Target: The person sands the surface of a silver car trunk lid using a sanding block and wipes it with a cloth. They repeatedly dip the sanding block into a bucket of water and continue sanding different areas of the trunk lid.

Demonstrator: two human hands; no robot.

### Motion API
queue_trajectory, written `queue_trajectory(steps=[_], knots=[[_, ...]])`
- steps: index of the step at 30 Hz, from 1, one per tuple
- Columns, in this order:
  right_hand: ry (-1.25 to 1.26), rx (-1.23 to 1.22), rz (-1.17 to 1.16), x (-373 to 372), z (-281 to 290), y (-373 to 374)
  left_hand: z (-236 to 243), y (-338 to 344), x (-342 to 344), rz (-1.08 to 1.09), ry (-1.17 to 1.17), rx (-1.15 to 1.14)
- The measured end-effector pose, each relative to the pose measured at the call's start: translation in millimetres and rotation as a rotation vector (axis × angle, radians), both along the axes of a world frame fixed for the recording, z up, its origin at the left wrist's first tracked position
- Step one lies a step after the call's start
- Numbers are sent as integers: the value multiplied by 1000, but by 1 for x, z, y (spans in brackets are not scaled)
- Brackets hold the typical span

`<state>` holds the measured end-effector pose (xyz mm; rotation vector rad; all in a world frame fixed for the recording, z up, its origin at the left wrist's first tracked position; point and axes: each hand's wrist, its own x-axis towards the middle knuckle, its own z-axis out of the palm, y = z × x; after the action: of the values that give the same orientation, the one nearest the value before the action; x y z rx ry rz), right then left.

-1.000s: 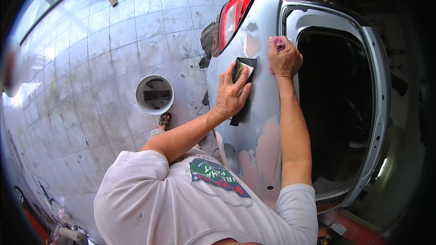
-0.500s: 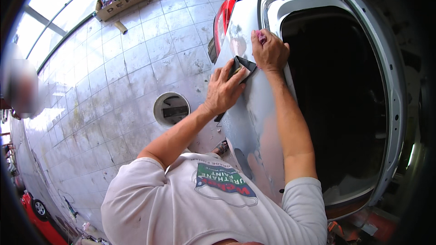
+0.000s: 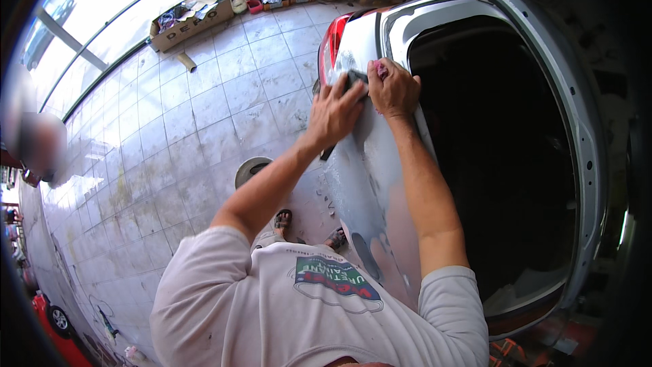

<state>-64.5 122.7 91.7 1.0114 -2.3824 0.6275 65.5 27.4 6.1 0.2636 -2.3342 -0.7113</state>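
Note:
The rear side panel (image 3: 372, 166) of a car stands in front of me, its grey and white surface patchy with dull pinkish areas. My left hand (image 3: 333, 117) presses a dark sheet, which looks like sandpaper (image 3: 356, 80), onto the panel just behind the red tail light (image 3: 335, 37). Its fingers are bent over the sheet and partly cover it. Close beside it, my right hand (image 3: 397, 93) is closed around a crumpled pink cloth (image 3: 382, 69) and rests on the panel near the rim of the dark opening (image 3: 499, 149). Most of the cloth is hidden in the fist.
A round bucket (image 3: 240, 175) stands on the tiled floor (image 3: 183, 122) left of the car, partly behind my left forearm. Farther off are a cardboard box (image 3: 192, 27) of scraps, a short tube (image 3: 187, 62) and several tins. A red car (image 3: 58, 329) shows at lower left.
My left hand has slid the dark sheet a little forward along the panel, toward the tail light. The sheet's raised corner no longer shows. The right hand keeps its grip on the cloth.

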Motion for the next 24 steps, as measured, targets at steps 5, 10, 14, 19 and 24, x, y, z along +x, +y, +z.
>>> queue_trajectory(steps=[5, 10, 14, 19, 24], knots=[[10, -13, 36, 14, 0, -11, 10, -31, -23, 111, -78, 24], [49, -21, -9, 5, -5, 1, -7, 21, 12, 59, -8, 2], [16, -30, -8, 12, 1, -9, 9, -40, -40, 97, -36, 10], [-4, -42, -6, 5, 3, -9, 4, -21, -38, 64, 40, -4], [-41, -16, -59, 7, -1, 7, -11, 19, -10, -28, 44, -30]])
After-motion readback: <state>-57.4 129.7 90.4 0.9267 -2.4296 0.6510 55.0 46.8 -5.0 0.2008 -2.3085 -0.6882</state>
